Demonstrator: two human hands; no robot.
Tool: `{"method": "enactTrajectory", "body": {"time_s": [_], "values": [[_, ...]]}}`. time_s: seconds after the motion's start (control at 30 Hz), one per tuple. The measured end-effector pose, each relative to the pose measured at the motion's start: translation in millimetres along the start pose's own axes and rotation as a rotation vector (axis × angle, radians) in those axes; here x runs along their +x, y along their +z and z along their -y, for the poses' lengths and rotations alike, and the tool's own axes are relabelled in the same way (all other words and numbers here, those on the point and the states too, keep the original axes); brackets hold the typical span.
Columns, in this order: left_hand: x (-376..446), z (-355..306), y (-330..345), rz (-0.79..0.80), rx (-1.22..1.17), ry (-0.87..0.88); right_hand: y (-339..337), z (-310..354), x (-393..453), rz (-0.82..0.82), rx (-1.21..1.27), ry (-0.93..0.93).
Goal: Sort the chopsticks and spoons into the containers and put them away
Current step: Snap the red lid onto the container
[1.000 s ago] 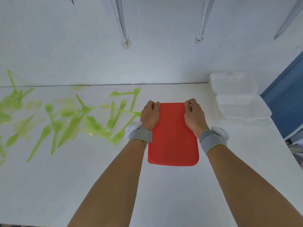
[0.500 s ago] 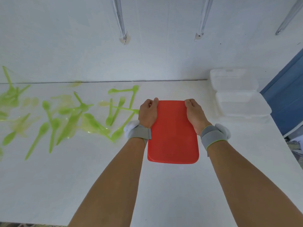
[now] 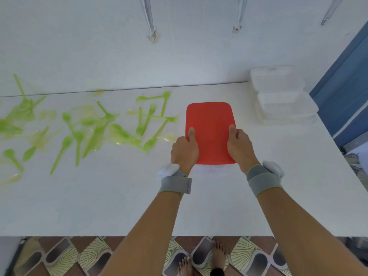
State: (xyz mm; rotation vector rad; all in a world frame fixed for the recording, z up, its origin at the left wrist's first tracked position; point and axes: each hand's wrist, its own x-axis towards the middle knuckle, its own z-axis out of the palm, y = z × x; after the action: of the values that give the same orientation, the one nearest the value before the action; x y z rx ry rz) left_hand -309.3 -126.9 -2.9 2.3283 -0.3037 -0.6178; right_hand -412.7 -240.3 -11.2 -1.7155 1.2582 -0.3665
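A red rectangular container lid lies flat on the white table, right of centre. My left hand grips its near left edge with the thumb on top. My right hand grips its near right edge the same way. Several green plastic spoons and forks lie scattered over the table's left half, some in clear wrappers. Whatever sits under the red lid is hidden.
Two clear plastic containers with lids stand at the back right by the wall. A blue door frame rises to the right. The table's front edge runs low in the view, with patterned floor tiles and bare feet below.
My hands have slid from the far corners of the red lid to its near edge. The view has tilted down, so the table's front edge and the floor now show.
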Motion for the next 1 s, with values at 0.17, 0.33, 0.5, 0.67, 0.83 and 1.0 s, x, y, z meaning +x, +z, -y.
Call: {"method": "enactTrajectory", "body": {"time_s": [0.17,0.33,0.5,0.67,0.83,1.0], "values": [[2.6,1.3,0.9,-0.056,-0.002,0.000,0.5,2.6,2.1,-0.048,-0.055,-0.019],[10.9,2.9,-2.0,0.031,-0.028,-0.017,-5.6,3.7,6.6,0.041,0.036,0.026],[48.6,-19.4,-6.9,0.114,-0.214,-0.047,-19.6,17.8,33.2,0.118,0.066,0.090],[84.0,-60.2,-4.5,0.120,-0.184,0.032,-10.8,49.6,65.4,0.093,0.042,-0.012],[105.5,-60.9,-1.0,0.185,-0.149,0.067,2.6,52.8,88.0,0.126,0.036,0.003],[111.5,-57.2,3.1,0.173,-0.210,0.069,3.2,48.6,99.4,0.130,0.119,0.019]]}}
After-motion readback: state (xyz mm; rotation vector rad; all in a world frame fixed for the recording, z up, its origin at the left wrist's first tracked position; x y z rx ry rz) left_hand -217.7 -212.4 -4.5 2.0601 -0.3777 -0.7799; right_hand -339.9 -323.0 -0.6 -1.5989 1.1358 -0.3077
